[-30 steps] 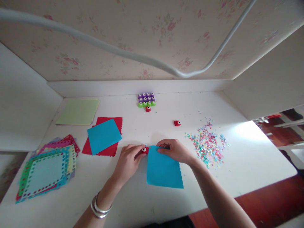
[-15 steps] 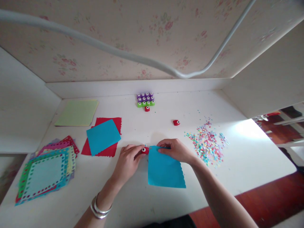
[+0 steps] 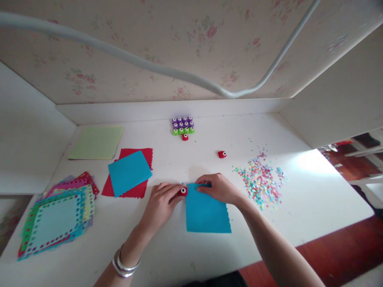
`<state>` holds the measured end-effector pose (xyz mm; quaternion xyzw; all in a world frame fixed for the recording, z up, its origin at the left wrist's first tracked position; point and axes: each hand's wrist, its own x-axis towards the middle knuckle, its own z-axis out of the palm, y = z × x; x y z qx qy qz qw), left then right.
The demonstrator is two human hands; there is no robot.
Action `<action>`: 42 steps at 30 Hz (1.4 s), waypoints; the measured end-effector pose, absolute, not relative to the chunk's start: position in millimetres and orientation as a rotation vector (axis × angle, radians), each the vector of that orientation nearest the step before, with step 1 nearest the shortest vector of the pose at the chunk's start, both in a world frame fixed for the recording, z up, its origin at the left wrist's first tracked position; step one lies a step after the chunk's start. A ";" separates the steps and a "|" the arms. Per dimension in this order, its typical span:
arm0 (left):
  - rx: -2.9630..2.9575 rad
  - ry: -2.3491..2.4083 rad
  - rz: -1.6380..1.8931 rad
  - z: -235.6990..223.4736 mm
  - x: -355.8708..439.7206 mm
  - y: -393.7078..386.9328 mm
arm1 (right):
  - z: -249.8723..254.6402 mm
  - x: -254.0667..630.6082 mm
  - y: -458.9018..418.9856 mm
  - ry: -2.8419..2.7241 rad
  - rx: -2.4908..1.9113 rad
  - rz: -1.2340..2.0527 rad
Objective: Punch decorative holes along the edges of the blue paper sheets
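- The blue sheet (image 3: 208, 213) lies before the person, upper left corner at the red punch (image 3: 183, 191); against half a second ago, its lower right corner sits further left and slightly higher.
- The punch is turned a little – its white button has shifted right.
- Left hand (image 3: 161, 199): thumb and fingers pinch the punch.
- Right hand (image 3: 220, 188): fingers pinch the sheet's top edge, slightly further left than before.
- The white worktop (image 3: 167, 255) carries, beyond the hands, a loose red punch (image 3: 222, 154) and a block of purple and green punches (image 3: 183, 125).
- Right: scattered confetti (image 3: 261, 179).
- Left: another blue sheet (image 3: 130, 173) on red paper (image 3: 142, 190), a pale green stack (image 3: 95, 142) and a pile of sheets with patterned borders (image 3: 56, 217).
- Behind – floral wallpaper (image 3: 119, 28), crossed by a sagging pale cable (image 3: 134, 60); reddish floor (image 3: 329, 259) at lower right.
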<state>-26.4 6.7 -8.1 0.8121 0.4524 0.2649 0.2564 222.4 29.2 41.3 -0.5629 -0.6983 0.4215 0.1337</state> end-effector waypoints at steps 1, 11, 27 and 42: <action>2.209 1.223 0.721 -7.8 -26.3 6.9 | 39.9 222.6 29.1 -2.036 -1.629 1.219; 2.284 1.223 0.698 -9.7 -27.9 6.0 | 29.7 216.8 22.1 -2.154 -1.518 1.032; 2.313 1.251 0.717 -4.5 -26.7 4.2 | 0.4 217.7 -31.7 -2.350 -1.370 0.379; 2.288 1.259 0.694 -3.6 -25.9 6.2 | 3.2 219.0 -28.2 -2.330 -1.380 0.428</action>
